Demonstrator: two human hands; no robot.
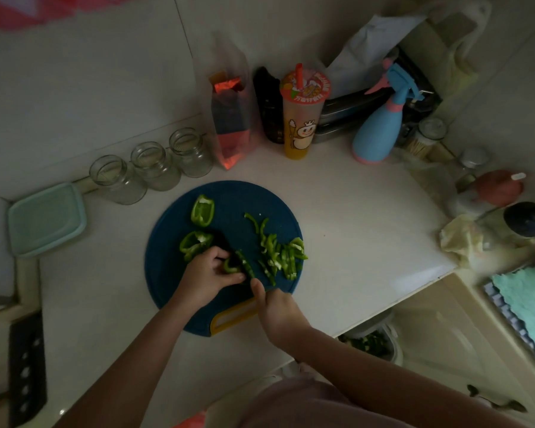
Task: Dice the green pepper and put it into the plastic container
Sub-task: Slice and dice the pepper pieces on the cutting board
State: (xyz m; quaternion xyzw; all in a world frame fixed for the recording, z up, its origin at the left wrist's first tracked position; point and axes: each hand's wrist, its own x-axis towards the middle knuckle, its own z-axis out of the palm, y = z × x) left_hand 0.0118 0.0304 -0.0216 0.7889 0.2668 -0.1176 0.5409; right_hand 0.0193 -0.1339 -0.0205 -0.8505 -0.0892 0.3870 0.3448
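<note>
A round blue cutting board (167, 273) lies on the white counter. On its right side sits a heap of green pepper strips (283, 256). Two larger pepper pieces lie on its left, one at the back (203, 210) and one nearer (195, 242). My left hand (204, 273) holds a curved pepper piece (230, 267) down on the board. My right hand (278, 310) is curled around the handle of a dark knife (227, 245), whose blade is hard to make out against the board. A teal-lidded plastic container (47, 219) stands at the far left.
Three empty glass jars (155, 166) line the back wall. A snack bag (232, 118), a drink cup (303, 112) and a blue spray bottle (380, 128) stand behind the board. Bottles and a cloth (460, 236) crowd the right edge. A bin (371, 341) sits below the counter.
</note>
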